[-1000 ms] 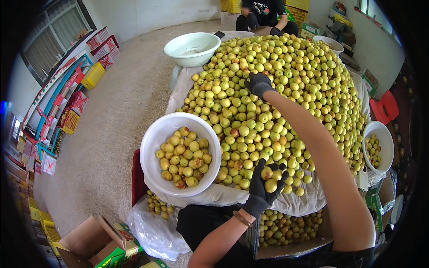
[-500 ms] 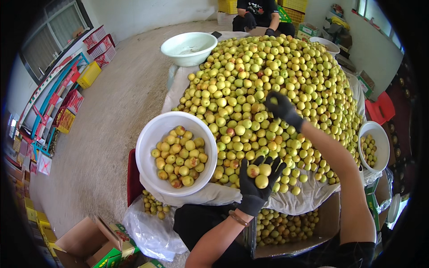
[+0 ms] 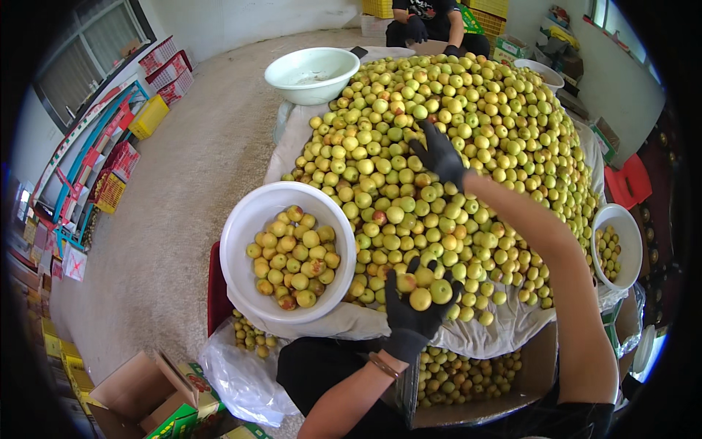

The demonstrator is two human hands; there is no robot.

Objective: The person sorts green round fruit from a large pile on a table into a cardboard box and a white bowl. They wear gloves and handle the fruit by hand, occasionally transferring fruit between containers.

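A large heap of small round yellow-green fruits (image 3: 380,183), which look like jujubes, some with reddish-brown patches, covers a cloth-draped surface. My left hand (image 3: 413,318), in a black glove, is palm up near the heap's front edge. A few jujubes (image 3: 421,298) rest in it, with the fingers curled up around them. Over the middle of the heap reaches my right hand (image 3: 442,155), also black-gloved, its thumb and forefinger apart among the fruits. Nothing shows in its grip; the fingertips are partly hidden. Left of my left hand stands a white basin (image 3: 238,274) partly filled with jujubes.
Below the cloth is a cardboard box (image 3: 537,366) of fruits. A pale green basin (image 3: 311,91) stands at the far left corner, another white basin (image 3: 632,252) at right. A co-worker (image 3: 431,22) sits beyond the heap. An opened carton (image 3: 139,388) lies lower left.
My right hand has moved farther up the heap and slightly left, and its fingers have spread. The left hand has shifted a little left, still holding jujubes.
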